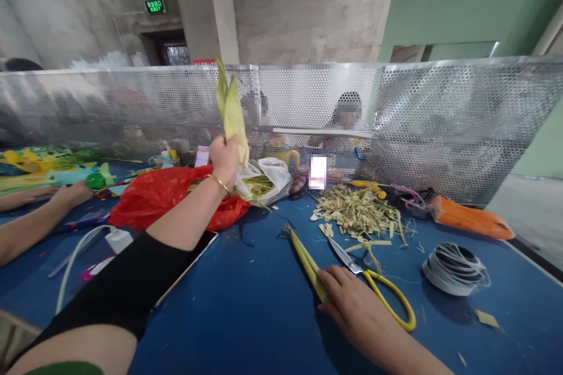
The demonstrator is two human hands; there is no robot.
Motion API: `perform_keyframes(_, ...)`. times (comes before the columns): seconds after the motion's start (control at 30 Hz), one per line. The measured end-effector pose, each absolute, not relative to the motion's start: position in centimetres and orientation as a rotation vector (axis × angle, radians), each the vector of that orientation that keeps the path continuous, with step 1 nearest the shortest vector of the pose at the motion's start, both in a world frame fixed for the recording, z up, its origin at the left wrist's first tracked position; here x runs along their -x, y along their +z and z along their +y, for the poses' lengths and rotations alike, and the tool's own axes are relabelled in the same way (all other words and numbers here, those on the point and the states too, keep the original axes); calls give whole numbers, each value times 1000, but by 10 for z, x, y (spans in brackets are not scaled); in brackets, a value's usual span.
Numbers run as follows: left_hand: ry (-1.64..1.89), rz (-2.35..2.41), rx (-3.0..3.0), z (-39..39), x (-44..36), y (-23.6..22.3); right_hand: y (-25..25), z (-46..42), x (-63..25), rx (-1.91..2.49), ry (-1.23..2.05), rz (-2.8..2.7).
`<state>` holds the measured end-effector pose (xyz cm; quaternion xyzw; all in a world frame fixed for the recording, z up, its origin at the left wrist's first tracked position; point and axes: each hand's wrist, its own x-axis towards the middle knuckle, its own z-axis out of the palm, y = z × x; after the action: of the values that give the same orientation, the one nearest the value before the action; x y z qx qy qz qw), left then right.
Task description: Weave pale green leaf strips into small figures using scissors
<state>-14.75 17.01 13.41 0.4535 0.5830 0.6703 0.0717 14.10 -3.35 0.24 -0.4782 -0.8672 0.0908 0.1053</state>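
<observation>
Raised over the bags at the back, my left hand point(225, 158) is closed round the base of some pale green corn husk leaves point(231, 108). Lower on the right, my right hand point(347, 299) grips a narrow folded bundle of husk point(303, 252), whose tied, darker tip points away from me. Just right of that hand lie scissors point(373, 281) with yellow handles and pointed blades. Beneath my left hand, a white plastic bag point(275, 173) with husk inside stands beside a red plastic bag point(162, 190).
Husk scraps point(358, 211) lie heaped behind the scissors. To the right are a spool of clear line point(455, 269) and an orange packet point(470, 218). A perforated metal screen point(308, 94) borders the blue table point(246, 304). Another person's hands point(73, 196) work at the left; a tablet point(189, 266) lies under my left arm.
</observation>
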Motion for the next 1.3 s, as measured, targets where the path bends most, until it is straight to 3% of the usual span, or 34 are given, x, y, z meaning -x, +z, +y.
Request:
perform_keyframes(0.1, 1678, 1335, -1075, 129, 110, 117, 4, -35, -142, 1394, 270, -2550)
perform_keyframes(0.23, 1346, 1185, -916, 74, 70, 66, 7, -30, -145, 1345, 358, -2425)
perform_keyframes(0.43, 1178, 1056, -851, 34, 40, 13, 8, 0, -135, 1351, 662, -1777)
perform_keyframes(0.57, 1204, 963, -959, 31, 37, 4, 6, 25, -112, 1334, 873, -1549)
perform_keyframes(1.17, 1121, 924, -1016, 29, 39, -2, -13, 36, -97, 1253, 938, -1308)
perform_keyframes(1.3, 1121, 980, -1065, 28, 39, -2, -10, 34, -102, 1292, 737, -1328)
